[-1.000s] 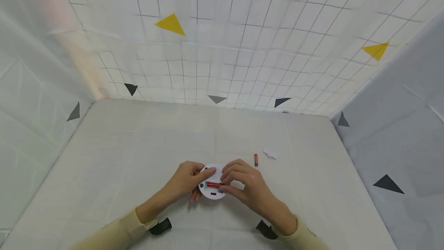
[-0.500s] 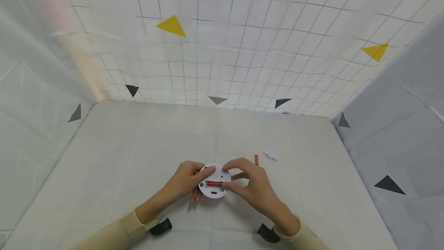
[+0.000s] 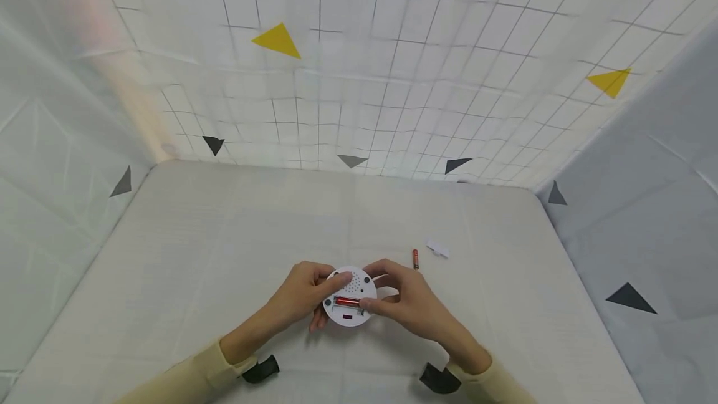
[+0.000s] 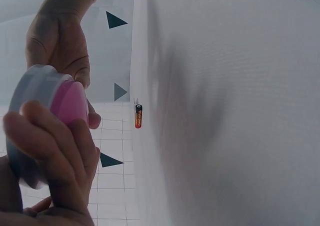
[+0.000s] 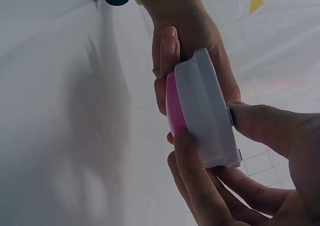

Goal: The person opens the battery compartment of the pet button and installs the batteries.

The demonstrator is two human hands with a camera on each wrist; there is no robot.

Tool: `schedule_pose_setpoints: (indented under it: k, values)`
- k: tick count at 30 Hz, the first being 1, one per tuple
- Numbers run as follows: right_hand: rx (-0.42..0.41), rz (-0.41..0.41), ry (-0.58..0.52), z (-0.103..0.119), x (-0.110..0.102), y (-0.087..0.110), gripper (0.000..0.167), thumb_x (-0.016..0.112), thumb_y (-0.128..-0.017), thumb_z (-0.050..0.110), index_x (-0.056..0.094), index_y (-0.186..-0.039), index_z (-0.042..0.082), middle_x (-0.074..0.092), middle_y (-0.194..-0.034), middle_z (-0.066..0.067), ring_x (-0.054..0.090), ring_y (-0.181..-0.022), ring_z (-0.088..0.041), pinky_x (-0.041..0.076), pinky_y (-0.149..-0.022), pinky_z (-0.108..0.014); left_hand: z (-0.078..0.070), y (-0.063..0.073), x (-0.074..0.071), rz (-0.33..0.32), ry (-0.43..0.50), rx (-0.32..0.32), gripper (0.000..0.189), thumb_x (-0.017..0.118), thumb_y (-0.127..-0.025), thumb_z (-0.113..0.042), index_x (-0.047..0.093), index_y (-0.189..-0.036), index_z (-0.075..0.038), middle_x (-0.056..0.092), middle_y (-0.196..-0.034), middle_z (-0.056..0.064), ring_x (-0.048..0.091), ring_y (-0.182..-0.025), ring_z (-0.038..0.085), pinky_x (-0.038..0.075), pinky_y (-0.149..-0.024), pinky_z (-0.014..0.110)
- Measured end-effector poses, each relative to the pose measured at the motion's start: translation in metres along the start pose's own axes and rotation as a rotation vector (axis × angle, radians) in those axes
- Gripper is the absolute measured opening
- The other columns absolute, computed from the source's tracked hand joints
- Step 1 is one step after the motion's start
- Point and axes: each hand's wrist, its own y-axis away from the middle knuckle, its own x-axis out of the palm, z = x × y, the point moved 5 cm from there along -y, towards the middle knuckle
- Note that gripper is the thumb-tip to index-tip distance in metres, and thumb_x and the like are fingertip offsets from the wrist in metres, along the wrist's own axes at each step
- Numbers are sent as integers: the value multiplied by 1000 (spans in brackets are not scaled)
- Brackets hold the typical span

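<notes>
A round white device (image 3: 354, 288) with speaker holes and an uncovered battery slot faces up in the head view. Its other side carries a pink dome (image 5: 175, 106), also visible in the left wrist view. My left hand (image 3: 305, 287) grips its left side, thumb across the holes and fingers underneath. One red battery (image 3: 346, 302) lies in the slot. My right hand (image 3: 408, 299) holds the right edge, its thumb pressed at the battery's right end and its fingers round the rim and dome. The thumb hides that end of the slot.
A second red-and-black battery (image 3: 416, 259) lies on the white-covered table (image 3: 269, 217), beyond the right hand. Beside it is a small white battery cover (image 3: 437, 249). White sheets with triangle markers enclose the back and sides.
My right thumb stays at the battery's end while the right fingers shift from above the slot to the device's right rim. The device has moved slightly right and toward me.
</notes>
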Motion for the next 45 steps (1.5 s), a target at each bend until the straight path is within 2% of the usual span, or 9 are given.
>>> schedule_pose_setpoints:
  k: [10,18,23,28,34,39,45]
  values:
    - [9,-33,-15,1,1,0,43,87,-89,17,65,-126,13,67,-126,-10,71,-112,-30,65,-83,-30,-3,2,1,-15,9,3,41,65,-106,-40,70,-91,-3,67,-58,23,58,-37,17,49,-37,29]
    - [52,-52,-5,-2,2,1,44,88,-88,15,63,-124,11,65,-124,-11,70,-112,-30,65,-80,-30,-1,1,6,-10,-6,13,39,64,-106,-41,72,-93,-4,66,-53,12,58,-36,18,51,-36,34]
    - [39,-53,37,-1,1,1,43,87,-89,20,64,-124,14,66,-125,-9,71,-112,-29,65,-81,-29,0,0,4,-8,0,24,39,64,-107,-41,72,-91,-6,66,-52,10,58,-35,17,51,-36,33]
    - [42,-50,93,-1,-1,2,43,87,-90,27,65,-125,18,69,-124,-4,73,-108,-24,64,-80,-28,3,0,4,1,-3,16,42,63,-106,-42,71,-90,-5,65,-51,10,59,-35,18,52,-37,37]
    - [7,-82,157,3,-12,3,46,87,-90,33,64,-127,19,74,-117,1,75,-104,-19,64,-77,-28,6,0,0,-27,-5,-15,41,65,-105,-45,72,-93,-7,67,-55,15,59,-37,18,52,-38,35]
    - [-11,-139,184,3,-26,2,35,83,-94,33,67,-122,18,77,-111,0,76,-98,-16,64,-76,-27,6,-1,-2,-33,-5,-30,42,65,-104,-47,73,-94,-7,67,-55,13,59,-37,17,52,-38,34]
    - [-28,-193,198,-2,-40,1,24,78,-98,26,69,-118,16,78,-106,-4,78,-91,-29,65,-72,-28,8,-3,-4,-46,-1,-47,43,67,-103,-49,72,-94,-7,68,-56,14,59,-37,18,52,-38,35]
